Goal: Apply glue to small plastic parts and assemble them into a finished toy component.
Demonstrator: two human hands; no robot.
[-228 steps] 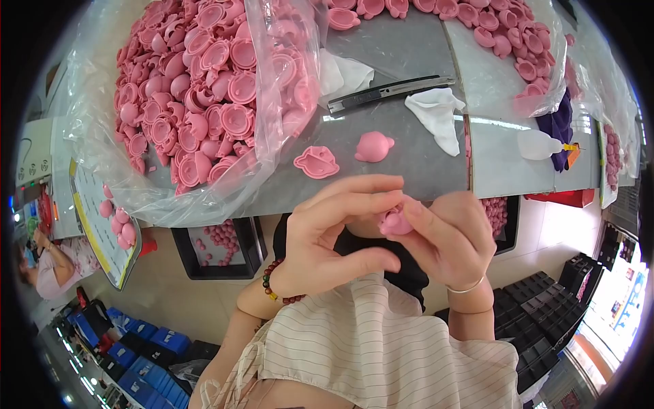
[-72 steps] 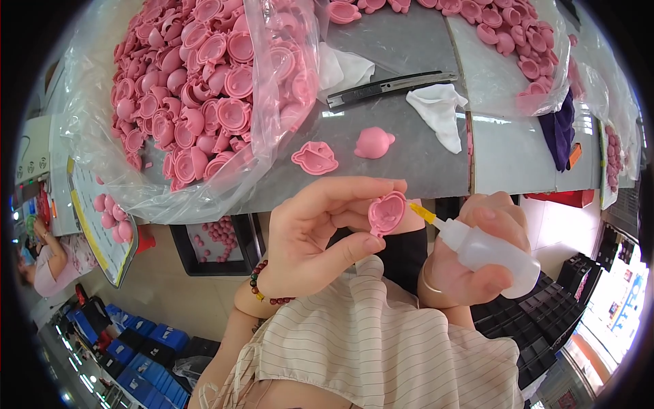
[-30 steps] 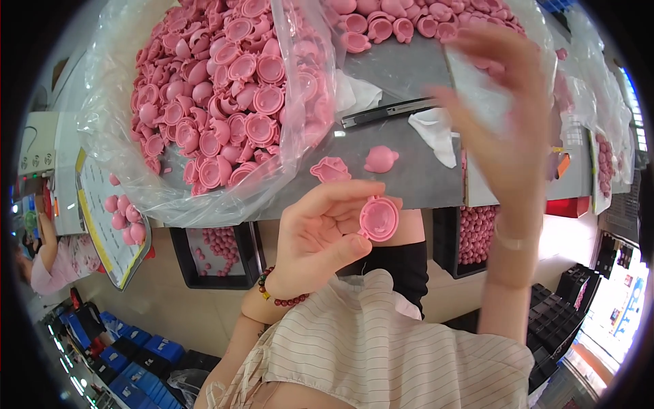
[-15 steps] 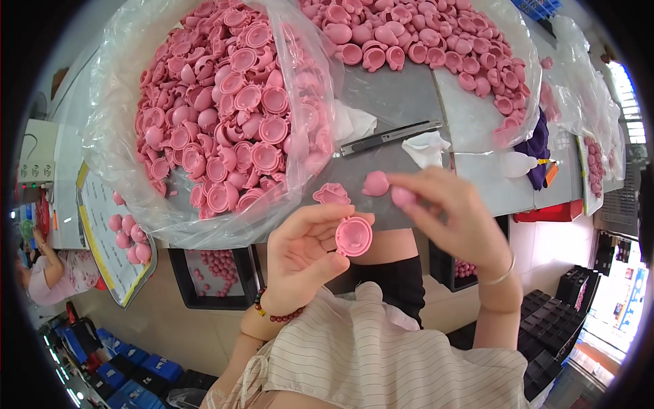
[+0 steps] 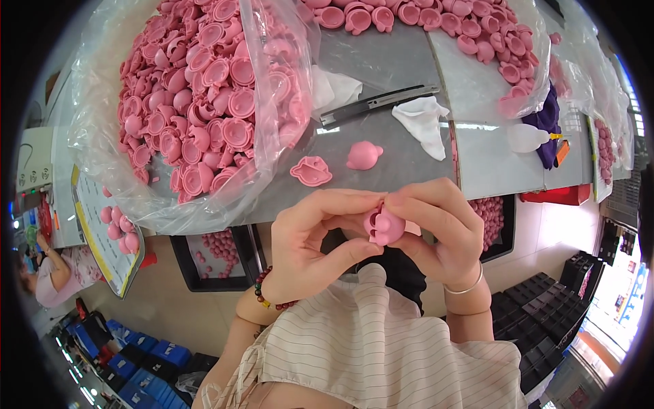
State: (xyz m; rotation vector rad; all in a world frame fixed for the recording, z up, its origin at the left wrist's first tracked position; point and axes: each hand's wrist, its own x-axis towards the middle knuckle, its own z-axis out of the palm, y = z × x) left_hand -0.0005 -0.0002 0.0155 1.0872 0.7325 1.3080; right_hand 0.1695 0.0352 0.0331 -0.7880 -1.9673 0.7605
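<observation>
Both hands meet in front of me at the table's near edge, closed around one small pink plastic shell piece point(image 5: 385, 225). My left hand point(image 5: 323, 238) pinches it from the left, and my right hand point(image 5: 439, 235) grips it from the right. The piece shows a rounded side and a gap in its rim; fingers cover part of it. Just beyond the hands, a rounded pink part point(image 5: 364, 155) and a flat open pink part point(image 5: 311, 171) lie on the grey table point(image 5: 415, 178).
A clear plastic bag point(image 5: 92, 129) full of pink shells stands left, with another pink heap point(image 5: 470, 27) at the back right. A black bar-shaped tool point(image 5: 379, 102), white cloth point(image 5: 421, 123) and white bottle point(image 5: 528, 138) lie on the table. Black trays point(image 5: 218, 286) hold pink balls below the edge.
My right hand has come left to meet my left hand at the pink piece, which is now turned rounded side up. The view has shifted, and the rounded part stays on the table.
</observation>
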